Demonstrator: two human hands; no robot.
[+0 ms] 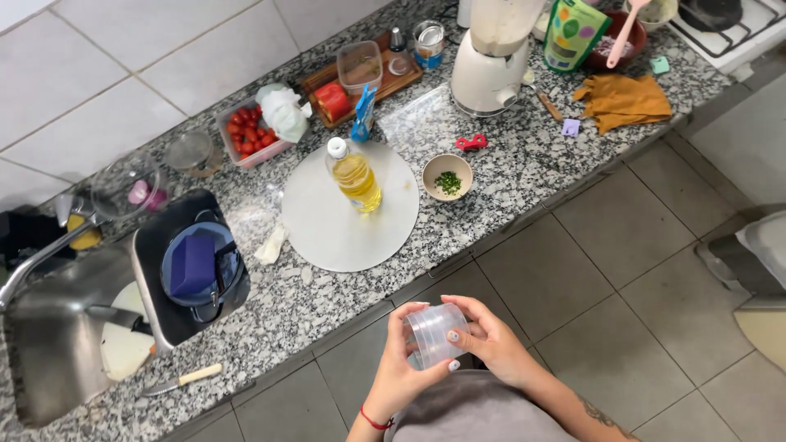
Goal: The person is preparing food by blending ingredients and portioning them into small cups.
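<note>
I hold a small clear plastic container [434, 334] in both hands, below the edge of the granite counter [508, 176]. My left hand [403, 368] cups it from underneath and the side; a red band circles that wrist. My right hand [491, 344] grips its right side, fingers curled over the rim. On the counter above stand a bottle of yellow oil [355, 173] on a round white board [348, 214] and a small bowl of chopped green herbs [447, 176].
A cream blender [491, 61] stands at the back, beside a green pouch [573, 33] and an ochre cloth [624, 100]. A tub of cherry tomatoes [247, 135], a wooden tray [360, 78], a sink [57, 327] with dishes and a knife [182, 380] lie left.
</note>
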